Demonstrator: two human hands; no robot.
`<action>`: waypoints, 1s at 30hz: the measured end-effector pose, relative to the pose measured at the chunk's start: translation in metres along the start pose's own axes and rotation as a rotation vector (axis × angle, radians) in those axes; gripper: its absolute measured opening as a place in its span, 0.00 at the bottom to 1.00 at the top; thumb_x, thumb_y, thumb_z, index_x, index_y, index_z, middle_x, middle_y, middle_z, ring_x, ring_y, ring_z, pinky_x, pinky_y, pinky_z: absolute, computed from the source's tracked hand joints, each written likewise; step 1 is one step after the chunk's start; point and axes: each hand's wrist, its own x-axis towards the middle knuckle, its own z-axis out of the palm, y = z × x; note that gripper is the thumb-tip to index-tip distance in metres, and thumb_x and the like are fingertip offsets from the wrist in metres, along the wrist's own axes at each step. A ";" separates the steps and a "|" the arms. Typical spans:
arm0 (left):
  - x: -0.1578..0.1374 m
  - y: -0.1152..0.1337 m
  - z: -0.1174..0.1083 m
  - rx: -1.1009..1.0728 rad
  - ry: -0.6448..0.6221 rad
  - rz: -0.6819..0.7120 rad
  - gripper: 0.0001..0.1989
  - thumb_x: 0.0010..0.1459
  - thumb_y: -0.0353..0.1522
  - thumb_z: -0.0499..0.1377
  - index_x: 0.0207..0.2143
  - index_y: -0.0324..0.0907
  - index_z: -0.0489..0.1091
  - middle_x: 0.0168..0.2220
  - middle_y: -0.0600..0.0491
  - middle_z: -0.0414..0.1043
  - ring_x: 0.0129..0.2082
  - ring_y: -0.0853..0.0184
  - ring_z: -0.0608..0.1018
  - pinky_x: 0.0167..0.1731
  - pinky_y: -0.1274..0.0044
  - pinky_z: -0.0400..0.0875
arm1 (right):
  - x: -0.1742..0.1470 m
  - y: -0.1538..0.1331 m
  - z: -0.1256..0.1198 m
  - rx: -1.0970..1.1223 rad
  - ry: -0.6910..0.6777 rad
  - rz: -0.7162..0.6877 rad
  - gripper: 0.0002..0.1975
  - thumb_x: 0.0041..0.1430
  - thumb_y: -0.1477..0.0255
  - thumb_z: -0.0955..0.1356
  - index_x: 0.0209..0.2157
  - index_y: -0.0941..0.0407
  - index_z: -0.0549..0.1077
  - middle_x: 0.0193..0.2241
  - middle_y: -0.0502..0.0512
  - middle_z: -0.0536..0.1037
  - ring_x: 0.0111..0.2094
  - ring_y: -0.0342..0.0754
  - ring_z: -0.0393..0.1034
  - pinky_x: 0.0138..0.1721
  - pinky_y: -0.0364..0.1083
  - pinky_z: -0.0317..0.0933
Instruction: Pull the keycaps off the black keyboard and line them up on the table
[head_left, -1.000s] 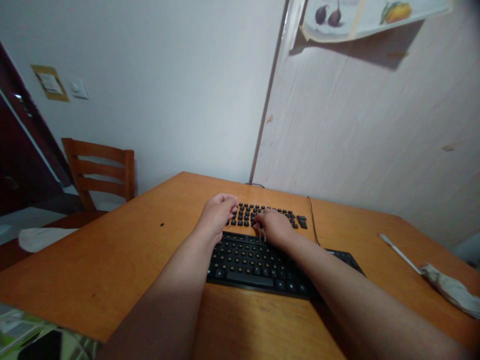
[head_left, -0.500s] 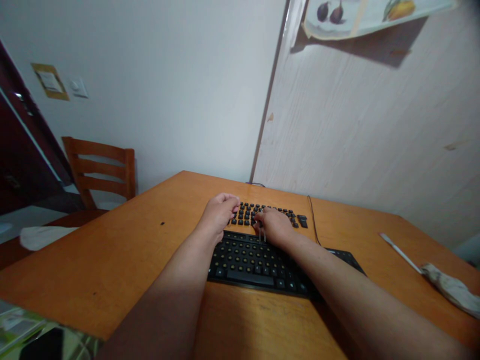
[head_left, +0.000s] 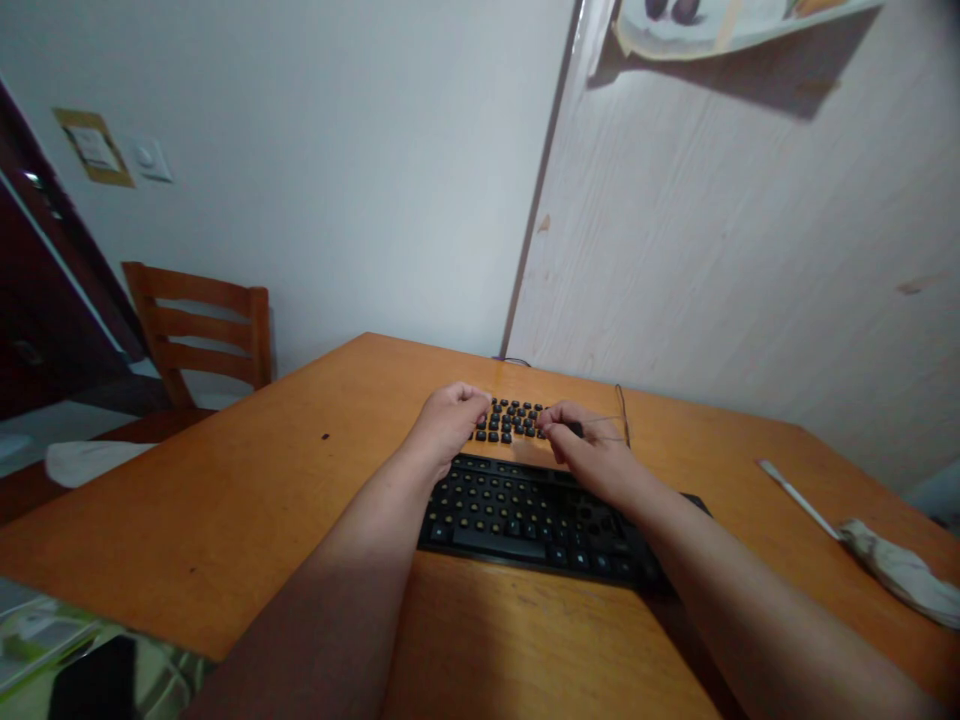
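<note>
Black keyboard [head_left: 517, 510] on a wooden table [head_left: 300, 540], lying lengthwise before the seated or standing worker, whose forearms reach over it from the near side. Small pale round mounts show across most of its main field, while the row nearest the worker bears its space bar and a few caps; the right-hand part is largely hidden beneath the right forearm. Just beyond the keyboard's far edge, loose black keycaps [head_left: 507, 437] sit in orderly rows, partly covered by the hands. The left hand [head_left: 448, 422] is poised over the keyboard's far left corner, fingers drawn together beside the keycaps; whether anything lies between them cannot be told from here. The right hand [head_left: 589, 450], above the keyboard's far edge, grasps a thin wire tool [head_left: 611, 417], its strands projecting to the right. A dark cable [head_left: 625, 415] runs along the table beyond the keyboard. Well to the keyboard's right lie a slender white stick [head_left: 799, 497] and a crumpled pale cloth [head_left: 896, 570]; well to its left, a small dark piece [head_left: 325, 436] and, farther off, a slatted wooden chair [head_left: 199, 320].
</note>
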 end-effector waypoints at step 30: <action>-0.004 -0.015 0.010 0.236 -0.313 0.061 0.14 0.52 0.43 0.60 0.30 0.39 0.72 0.28 0.51 0.74 0.28 0.68 0.73 0.31 0.76 0.66 | -0.043 -0.033 -0.002 0.094 -0.533 -0.115 0.10 0.63 0.66 0.66 0.33 0.55 0.77 0.31 0.50 0.79 0.31 0.44 0.70 0.37 0.44 0.63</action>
